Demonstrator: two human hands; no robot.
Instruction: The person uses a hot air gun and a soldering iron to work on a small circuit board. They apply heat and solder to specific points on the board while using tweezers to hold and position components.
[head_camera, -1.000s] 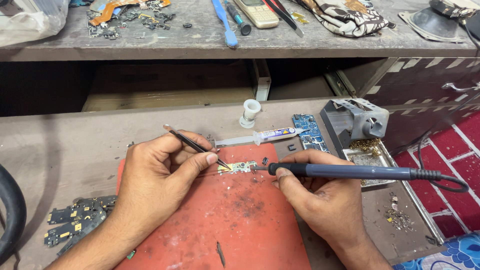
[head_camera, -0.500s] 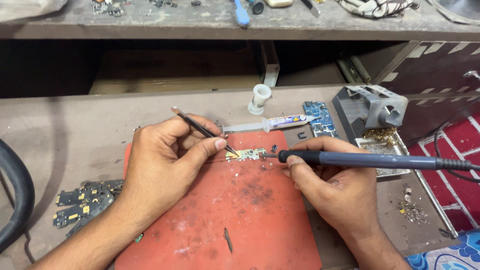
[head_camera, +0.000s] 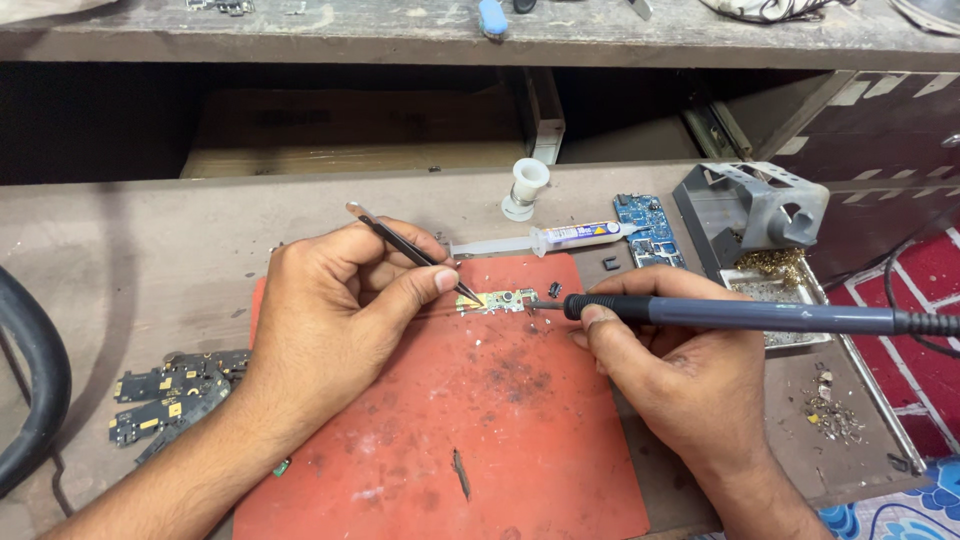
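Note:
My left hand (head_camera: 330, 320) pinches dark metal tweezers (head_camera: 410, 250), whose tips press on a small gold-green circuit board (head_camera: 497, 300) lying on a red work mat (head_camera: 450, 440). In my right hand (head_camera: 680, 390) is a dark blue soldering iron (head_camera: 740, 317), held like a pen, its tip touching the right end of that small board. The iron's cord runs off to the right edge.
A flux syringe (head_camera: 560, 238), a blue circuit board (head_camera: 648, 228) and a white spool (head_camera: 526, 188) lie behind the mat. A grey iron stand (head_camera: 765, 205) with brass wool sits at the right. Dark flex boards (head_camera: 165, 392) lie at the left beside a black cable (head_camera: 30, 400).
The view has shifted, so bench and hands sit lower in the picture. Both hands stay on the small board with tweezers and iron; the grip is the same.

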